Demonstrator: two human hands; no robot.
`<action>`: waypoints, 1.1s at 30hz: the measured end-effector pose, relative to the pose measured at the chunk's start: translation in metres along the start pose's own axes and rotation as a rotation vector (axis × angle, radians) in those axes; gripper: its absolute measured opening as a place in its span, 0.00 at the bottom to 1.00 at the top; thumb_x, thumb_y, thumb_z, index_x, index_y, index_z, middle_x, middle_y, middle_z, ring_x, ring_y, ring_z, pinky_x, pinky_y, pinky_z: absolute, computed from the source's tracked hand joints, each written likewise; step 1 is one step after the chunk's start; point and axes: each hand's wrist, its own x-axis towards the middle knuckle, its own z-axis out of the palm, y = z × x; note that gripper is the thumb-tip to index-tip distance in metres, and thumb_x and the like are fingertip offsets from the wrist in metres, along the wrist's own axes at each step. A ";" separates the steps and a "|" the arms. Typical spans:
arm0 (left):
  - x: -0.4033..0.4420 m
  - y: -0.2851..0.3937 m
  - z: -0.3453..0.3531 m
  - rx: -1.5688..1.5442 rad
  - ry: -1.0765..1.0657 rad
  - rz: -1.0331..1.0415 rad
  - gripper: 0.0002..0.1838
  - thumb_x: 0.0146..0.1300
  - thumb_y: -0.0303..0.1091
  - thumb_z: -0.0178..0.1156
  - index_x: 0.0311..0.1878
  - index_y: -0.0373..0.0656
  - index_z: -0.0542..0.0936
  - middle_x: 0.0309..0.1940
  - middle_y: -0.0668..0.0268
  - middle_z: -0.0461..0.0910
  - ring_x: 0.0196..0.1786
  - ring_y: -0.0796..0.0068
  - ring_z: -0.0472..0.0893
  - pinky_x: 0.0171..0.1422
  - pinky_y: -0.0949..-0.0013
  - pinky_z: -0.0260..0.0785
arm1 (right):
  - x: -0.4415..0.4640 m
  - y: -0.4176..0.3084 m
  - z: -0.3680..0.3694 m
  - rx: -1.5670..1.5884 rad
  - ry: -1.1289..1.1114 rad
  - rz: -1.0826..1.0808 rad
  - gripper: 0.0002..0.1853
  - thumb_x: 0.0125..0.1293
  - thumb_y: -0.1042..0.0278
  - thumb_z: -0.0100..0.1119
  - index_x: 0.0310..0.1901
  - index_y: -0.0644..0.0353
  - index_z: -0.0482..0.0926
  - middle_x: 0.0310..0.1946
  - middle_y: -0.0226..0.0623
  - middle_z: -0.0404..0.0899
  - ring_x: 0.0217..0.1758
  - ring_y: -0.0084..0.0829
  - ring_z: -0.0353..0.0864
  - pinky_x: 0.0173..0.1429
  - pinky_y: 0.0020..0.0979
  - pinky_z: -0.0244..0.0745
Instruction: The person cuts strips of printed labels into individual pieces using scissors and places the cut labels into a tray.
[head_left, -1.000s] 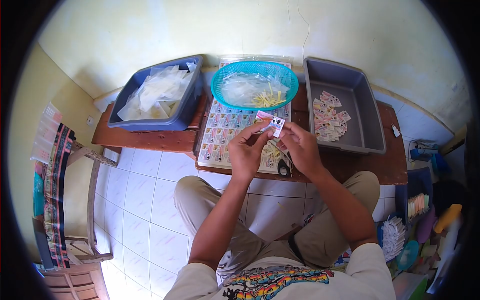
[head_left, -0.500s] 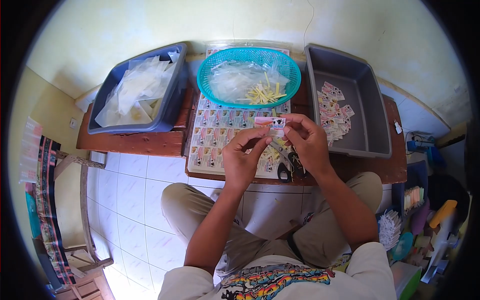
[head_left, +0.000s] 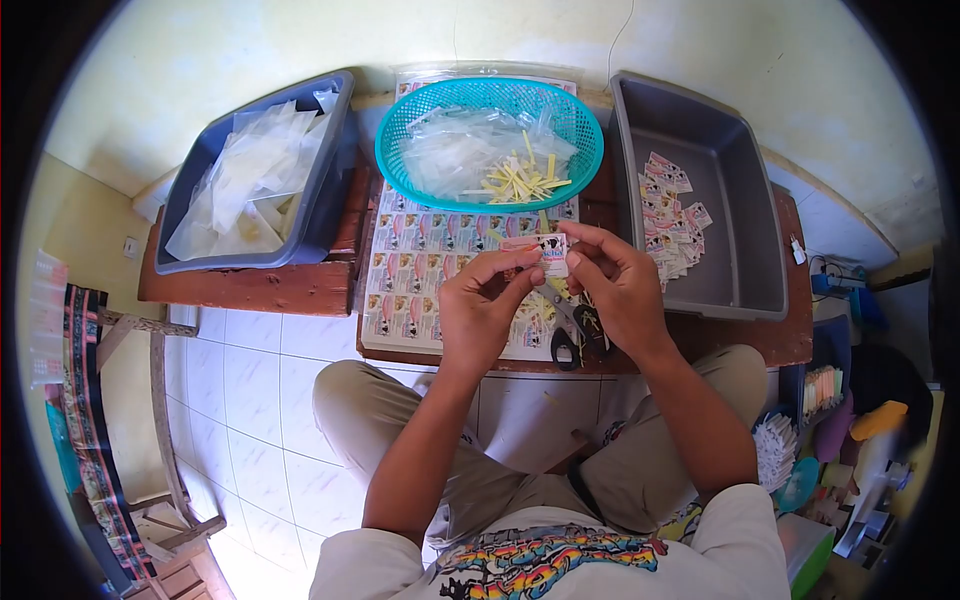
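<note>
Both hands meet over the printed sheets (head_left: 405,265). My left hand (head_left: 485,305) pinches the left part of a small printed label (head_left: 552,250) between thumb and fingers. The label's right edge is gripped by my right hand (head_left: 615,285), its fingers bent. Just below the label lie scissors (head_left: 565,330) with black handles, partly covered by my right hand. Yellow and white strips are scattered around them. Beyond the hands, a turquoise basket (head_left: 392,150) holds clear plastic bags (head_left: 460,155) and a heap of yellow strips (head_left: 530,180).
At the left, a blue-grey tub (head_left: 325,205) holds translucent bags. A grey tray (head_left: 740,215) on the right contains many cut labels (head_left: 672,220). All stand on a low wooden table (head_left: 240,290). Containers and bundled items sit at the lower right.
The label has turned from tilted to nearly level between the hands. More of the scissors shows below it. The camera view has shifted, with the containers appearing farther apart.
</note>
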 end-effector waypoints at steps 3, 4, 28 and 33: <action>0.002 0.000 -0.001 -0.009 0.024 -0.016 0.12 0.67 0.16 0.69 0.52 0.34 0.88 0.55 0.58 0.87 0.51 0.78 0.85 0.57 0.73 0.80 | -0.001 0.002 -0.002 0.056 0.006 0.036 0.22 0.72 0.74 0.64 0.67 0.63 0.81 0.39 0.34 0.87 0.36 0.18 0.84 0.41 0.23 0.81; 0.003 -0.001 -0.001 -0.007 0.037 -0.018 0.12 0.67 0.15 0.69 0.53 0.33 0.87 0.56 0.57 0.86 0.52 0.78 0.85 0.57 0.73 0.80 | -0.001 0.001 -0.003 0.056 0.006 0.033 0.22 0.72 0.74 0.64 0.67 0.63 0.81 0.39 0.34 0.87 0.36 0.18 0.84 0.41 0.23 0.81; 0.008 0.002 -0.002 0.031 0.061 0.034 0.15 0.65 0.13 0.70 0.54 0.32 0.85 0.60 0.54 0.84 0.53 0.75 0.86 0.59 0.71 0.81 | -0.042 0.020 0.008 -1.151 -0.417 0.123 0.39 0.61 0.72 0.65 0.75 0.70 0.65 0.62 0.61 0.68 0.55 0.62 0.85 0.58 0.53 0.84; 0.008 0.004 -0.001 0.051 0.065 0.037 0.15 0.64 0.13 0.70 0.54 0.32 0.85 0.60 0.55 0.85 0.53 0.76 0.86 0.58 0.72 0.82 | -0.044 0.040 0.011 -1.160 -0.355 0.060 0.37 0.61 0.79 0.61 0.74 0.70 0.66 0.59 0.58 0.69 0.57 0.61 0.83 0.58 0.52 0.84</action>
